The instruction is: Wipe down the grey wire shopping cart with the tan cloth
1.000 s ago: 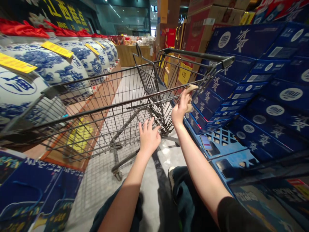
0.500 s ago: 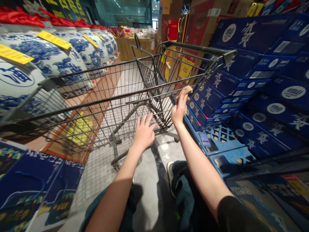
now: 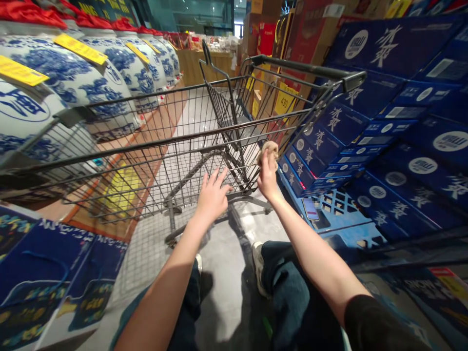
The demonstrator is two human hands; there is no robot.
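Note:
A dark wire shopping cart [image 3: 153, 143] stands sideways across the view, its handle at the upper right. My right hand [image 3: 267, 178] presses a beige cloth [image 3: 269, 150] against the cart's side wires near the handle end. Its fingers lie over the cloth. My left hand [image 3: 212, 194] is beside the lower side of the basket with its fingers spread, and I see nothing in it. Whether its fingertips touch the wires, I cannot tell.
Large blue-and-white jars [image 3: 106, 83] with red cloth tops line a low wooden platform on the left. Stacked blue boxes [image 3: 329, 122] rise on the right, above a blue plastic pallet [image 3: 338, 209] with a phone [image 3: 310, 208] on it. Blue gift bags [image 3: 54, 282] stand at lower left.
My right hand has moved down and slightly left along the cart's side with the cloth. My left hand has shifted slightly left and stays spread.

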